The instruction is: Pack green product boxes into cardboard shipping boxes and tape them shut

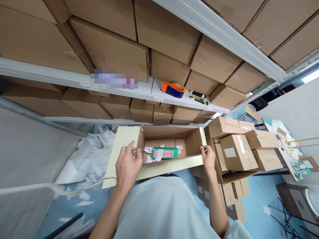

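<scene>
An open cardboard box sits in front of me with its flaps spread. Inside lies a green packet with a pink label among crumpled white paper scraps. My left hand grips the box's left wall at the near corner, fingers curled over the edge. My right hand holds the right near corner, fingertips on the rim.
Metal shelves packed with brown cartons rise ahead. An orange tape dispenser and two yellow-black cutters lie on the shelf. Taped cartons are stacked at right. White packing paper is heaped at left.
</scene>
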Action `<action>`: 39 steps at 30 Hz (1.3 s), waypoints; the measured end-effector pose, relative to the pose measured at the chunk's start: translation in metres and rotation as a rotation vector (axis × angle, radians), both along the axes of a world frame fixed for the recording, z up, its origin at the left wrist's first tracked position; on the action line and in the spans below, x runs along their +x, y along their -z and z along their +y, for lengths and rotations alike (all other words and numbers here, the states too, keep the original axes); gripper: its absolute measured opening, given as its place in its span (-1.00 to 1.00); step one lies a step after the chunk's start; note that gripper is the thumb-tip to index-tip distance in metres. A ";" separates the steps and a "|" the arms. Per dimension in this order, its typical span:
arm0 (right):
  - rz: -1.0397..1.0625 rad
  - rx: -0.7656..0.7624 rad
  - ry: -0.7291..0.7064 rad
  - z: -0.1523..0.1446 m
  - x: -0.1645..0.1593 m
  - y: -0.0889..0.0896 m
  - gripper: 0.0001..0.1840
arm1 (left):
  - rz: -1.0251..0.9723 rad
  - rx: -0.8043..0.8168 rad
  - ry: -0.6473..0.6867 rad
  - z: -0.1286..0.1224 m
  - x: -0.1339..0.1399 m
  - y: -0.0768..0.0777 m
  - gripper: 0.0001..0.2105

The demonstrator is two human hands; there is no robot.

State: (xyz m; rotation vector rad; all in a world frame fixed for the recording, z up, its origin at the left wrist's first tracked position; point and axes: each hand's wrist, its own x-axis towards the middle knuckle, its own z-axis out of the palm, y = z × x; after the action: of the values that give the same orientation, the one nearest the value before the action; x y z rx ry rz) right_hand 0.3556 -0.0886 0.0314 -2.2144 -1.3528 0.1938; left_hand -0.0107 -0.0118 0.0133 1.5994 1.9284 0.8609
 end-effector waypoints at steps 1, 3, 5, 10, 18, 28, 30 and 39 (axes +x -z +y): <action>-0.004 -0.006 0.015 0.000 -0.001 -0.001 -0.40 | -0.012 -0.014 -0.003 -0.002 -0.001 0.000 -0.52; -0.012 -0.016 0.042 -0.001 -0.005 -0.004 -0.41 | -0.032 -0.040 -0.008 -0.006 -0.004 -0.001 -0.51; -0.024 -0.024 0.065 -0.001 -0.010 -0.005 -0.42 | -0.053 -0.056 -0.001 -0.009 -0.008 -0.002 -0.51; -0.044 -0.057 0.051 0.000 -0.024 -0.002 -0.49 | -0.082 -0.050 -0.001 0.003 -0.019 -0.003 -0.53; -0.007 -0.058 -0.081 0.049 0.004 -0.018 -0.50 | -0.029 -0.090 -0.122 0.009 -0.029 -0.012 -0.40; 0.178 -0.177 -0.563 0.160 0.051 -0.004 -0.71 | 0.050 -0.088 -0.236 -0.020 0.002 -0.003 -0.46; 0.203 -0.171 -0.610 0.167 0.053 -0.001 -0.73 | 0.067 -0.073 -0.249 -0.024 0.005 0.002 -0.56; 0.222 -0.140 -0.542 0.184 0.052 0.004 -0.66 | 0.044 -0.081 -0.073 -0.030 0.007 0.000 -0.61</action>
State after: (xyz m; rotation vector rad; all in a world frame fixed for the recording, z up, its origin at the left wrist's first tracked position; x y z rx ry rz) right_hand 0.4074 0.0954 0.0279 -1.8124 -1.8221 0.7243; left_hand -0.0034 -0.0416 0.0131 1.5212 2.0376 0.7720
